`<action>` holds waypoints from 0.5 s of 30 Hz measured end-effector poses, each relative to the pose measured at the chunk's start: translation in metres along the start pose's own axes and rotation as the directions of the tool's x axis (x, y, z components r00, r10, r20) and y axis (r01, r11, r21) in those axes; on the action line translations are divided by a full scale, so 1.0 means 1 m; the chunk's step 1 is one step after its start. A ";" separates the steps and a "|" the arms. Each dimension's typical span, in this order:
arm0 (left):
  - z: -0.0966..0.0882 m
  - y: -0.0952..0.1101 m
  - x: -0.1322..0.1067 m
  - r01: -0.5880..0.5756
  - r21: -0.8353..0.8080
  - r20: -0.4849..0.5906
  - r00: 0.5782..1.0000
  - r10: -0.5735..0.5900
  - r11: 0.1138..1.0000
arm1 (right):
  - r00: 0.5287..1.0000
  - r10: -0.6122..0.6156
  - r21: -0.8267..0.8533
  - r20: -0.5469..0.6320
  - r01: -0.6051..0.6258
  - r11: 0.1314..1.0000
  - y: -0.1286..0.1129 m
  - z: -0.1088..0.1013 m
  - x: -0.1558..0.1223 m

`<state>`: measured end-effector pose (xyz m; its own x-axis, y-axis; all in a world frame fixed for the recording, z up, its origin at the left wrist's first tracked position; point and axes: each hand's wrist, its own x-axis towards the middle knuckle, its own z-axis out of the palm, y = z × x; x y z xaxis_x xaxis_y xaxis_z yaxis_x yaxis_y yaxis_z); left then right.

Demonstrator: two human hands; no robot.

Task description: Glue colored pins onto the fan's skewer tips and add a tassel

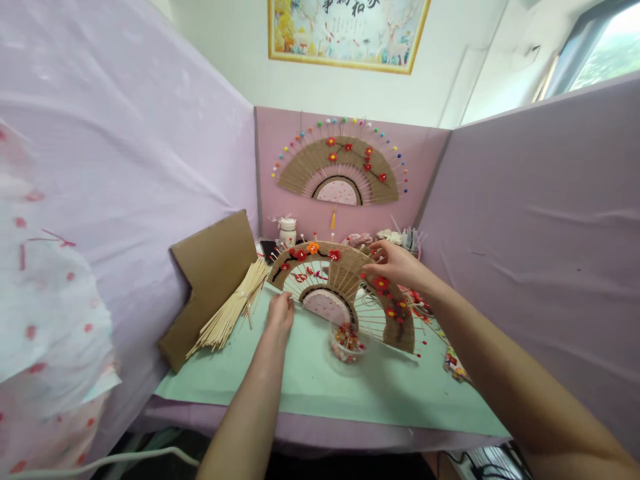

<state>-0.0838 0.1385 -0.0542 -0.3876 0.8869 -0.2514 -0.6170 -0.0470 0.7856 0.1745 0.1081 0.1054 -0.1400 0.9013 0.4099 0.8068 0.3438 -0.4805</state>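
Note:
A handmade decorative fan point(345, 259) of thin sticks and brown woven material stands tilted above the table. Red and orange flowers decorate its arched band, and small beads tip the sticks along its outer rim. My left hand point(280, 312) is closed on the fan's lower left edge. At the upper rim, right of its middle, my right hand point(393, 263) pinches the fan with thumb and fingers, close to the bead tips. In front of the fan's lower middle is a clear plastic bowl point(345, 357) with many small red, orange and white beads.
On the left lie a bundle of thin sticks point(233, 303) and a bent cardboard sheet point(210, 277). Another flowered fan point(300, 163) hangs on the pink back panel. A white jar point(287, 232) stands behind. Colourful craft pieces point(455, 363) lie at the right.

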 end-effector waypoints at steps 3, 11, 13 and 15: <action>0.000 -0.001 0.002 0.114 0.012 -0.007 0.993 -0.114 0.993 | 1.000 0.005 0.009 0.018 -0.005 1.000 -0.001 0.002 0.005; 0.001 0.005 -0.006 0.238 -0.032 0.044 0.971 -0.236 0.971 | 0.999 0.021 -0.029 0.032 -0.020 0.999 -0.008 0.006 0.012; 0.002 0.006 -0.007 0.258 -0.049 0.042 0.966 -0.257 0.965 | 0.999 0.019 -0.027 0.036 -0.018 0.999 -0.009 0.006 0.011; 0.002 0.007 -0.007 0.275 -0.067 0.030 0.961 -0.274 0.959 | 0.998 0.029 -0.023 0.051 -0.027 0.999 -0.011 0.005 0.010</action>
<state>-0.0842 0.1329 -0.0459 -0.1831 0.8792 -0.4399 -0.7440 0.1685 0.6466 0.1616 0.1149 0.1112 -0.1460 0.9231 0.3559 0.8235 0.3127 -0.4734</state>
